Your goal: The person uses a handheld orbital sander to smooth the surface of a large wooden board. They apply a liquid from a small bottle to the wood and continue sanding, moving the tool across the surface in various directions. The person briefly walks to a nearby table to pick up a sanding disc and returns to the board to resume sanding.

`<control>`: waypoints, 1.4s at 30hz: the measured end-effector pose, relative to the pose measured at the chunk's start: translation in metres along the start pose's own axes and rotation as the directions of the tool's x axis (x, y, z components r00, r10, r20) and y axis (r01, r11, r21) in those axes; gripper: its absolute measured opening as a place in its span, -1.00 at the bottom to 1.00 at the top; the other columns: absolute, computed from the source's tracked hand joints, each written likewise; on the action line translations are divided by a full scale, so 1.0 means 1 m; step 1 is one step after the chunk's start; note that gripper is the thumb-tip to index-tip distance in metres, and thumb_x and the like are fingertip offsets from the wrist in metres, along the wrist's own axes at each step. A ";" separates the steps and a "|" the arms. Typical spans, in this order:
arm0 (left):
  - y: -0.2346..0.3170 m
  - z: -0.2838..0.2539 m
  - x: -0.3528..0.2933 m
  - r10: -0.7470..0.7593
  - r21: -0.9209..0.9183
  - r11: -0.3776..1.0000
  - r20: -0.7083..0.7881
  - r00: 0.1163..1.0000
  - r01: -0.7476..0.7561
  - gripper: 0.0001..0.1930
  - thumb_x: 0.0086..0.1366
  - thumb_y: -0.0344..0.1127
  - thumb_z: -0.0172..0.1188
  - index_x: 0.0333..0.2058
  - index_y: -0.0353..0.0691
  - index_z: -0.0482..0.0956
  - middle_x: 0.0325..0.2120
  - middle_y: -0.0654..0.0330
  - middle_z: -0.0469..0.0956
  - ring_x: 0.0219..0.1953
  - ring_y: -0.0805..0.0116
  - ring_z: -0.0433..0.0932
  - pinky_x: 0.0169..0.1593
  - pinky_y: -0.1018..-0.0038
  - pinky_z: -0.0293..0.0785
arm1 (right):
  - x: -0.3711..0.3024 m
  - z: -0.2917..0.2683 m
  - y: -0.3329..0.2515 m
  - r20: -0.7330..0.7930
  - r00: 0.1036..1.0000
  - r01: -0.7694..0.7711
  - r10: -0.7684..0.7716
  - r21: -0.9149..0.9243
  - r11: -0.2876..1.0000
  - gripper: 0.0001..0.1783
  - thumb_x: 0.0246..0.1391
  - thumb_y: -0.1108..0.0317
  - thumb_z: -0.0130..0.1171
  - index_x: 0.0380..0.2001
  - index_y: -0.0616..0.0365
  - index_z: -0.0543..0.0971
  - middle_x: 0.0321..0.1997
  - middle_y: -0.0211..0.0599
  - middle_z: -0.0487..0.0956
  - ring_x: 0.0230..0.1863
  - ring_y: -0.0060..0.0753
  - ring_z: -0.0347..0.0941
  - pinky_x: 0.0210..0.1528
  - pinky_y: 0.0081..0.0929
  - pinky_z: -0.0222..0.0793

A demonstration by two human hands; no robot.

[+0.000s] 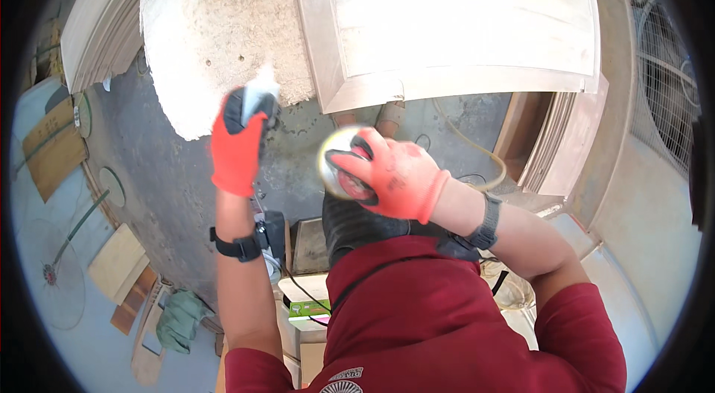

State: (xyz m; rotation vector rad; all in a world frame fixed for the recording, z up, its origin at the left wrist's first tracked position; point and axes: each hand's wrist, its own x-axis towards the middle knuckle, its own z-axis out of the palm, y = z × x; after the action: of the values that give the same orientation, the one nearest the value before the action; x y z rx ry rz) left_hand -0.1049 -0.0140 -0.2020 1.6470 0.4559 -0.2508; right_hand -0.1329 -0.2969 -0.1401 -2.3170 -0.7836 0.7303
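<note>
My left hand (237, 144), in an orange and black glove, is raised and closed on a pale folded sheet (261, 89) that looks like sandpaper. It sits at the near edge of a white, dusty padded surface (216, 28). My right hand (391, 173), in a matching orange glove, grips a round sander (339, 166) with a pale disc rim, held in the air just below a framed wooden panel (454, 13). The sander's body is mostly hidden by the fingers.
A yellowish hose (477, 151) loops on the grey floor under the panel. Stacked wooden frames (551, 144) stand at the right, flat boards (119, 263) and cardboard (52, 147) lie at the left, and a fan guard (663, 95) is at the far right.
</note>
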 end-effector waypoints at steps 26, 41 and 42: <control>-0.001 0.075 -0.034 0.106 0.556 0.823 0.052 0.993 -0.117 -0.44 0.05 -0.22 0.49 0.03 -0.28 0.59 -0.17 -0.04 0.70 -0.11 -0.02 0.69 -0.02 0.24 0.56 | -0.089 0.013 0.052 -0.059 0.946 -0.311 0.317 0.098 0.945 -0.06 -0.23 0.07 0.57 0.27 -0.11 0.38 0.21 0.06 0.38 -0.07 0.19 0.59 -0.05 -0.03 0.58; -0.019 0.047 -0.059 0.072 0.546 0.832 0.069 0.995 -0.098 -0.44 0.03 -0.23 0.51 0.02 -0.23 0.58 -0.21 -0.01 0.70 -0.12 -0.04 0.69 -0.05 0.22 0.57 | -0.078 0.010 0.049 -0.113 0.958 -0.250 0.262 0.109 0.962 -0.11 -0.21 0.10 0.55 0.24 -0.04 0.41 0.16 0.02 0.42 -0.10 0.18 0.60 -0.09 -0.04 0.59; -0.020 0.045 -0.060 0.071 0.551 0.829 0.068 0.995 -0.097 -0.45 0.03 -0.24 0.51 0.02 -0.22 0.58 -0.21 0.00 0.70 -0.13 -0.04 0.69 -0.06 0.23 0.57 | -0.077 0.009 0.048 -0.110 0.959 -0.248 0.259 0.105 0.963 -0.12 -0.20 0.10 0.55 0.24 -0.04 0.41 0.16 0.02 0.42 -0.11 0.17 0.61 -0.10 -0.04 0.59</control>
State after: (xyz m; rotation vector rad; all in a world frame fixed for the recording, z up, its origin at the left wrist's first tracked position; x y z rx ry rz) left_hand -0.1632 -0.0653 -0.2005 2.2227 0.2848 -0.3790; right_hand -0.1745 -0.3770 -0.1547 -2.3789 -0.3931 0.7074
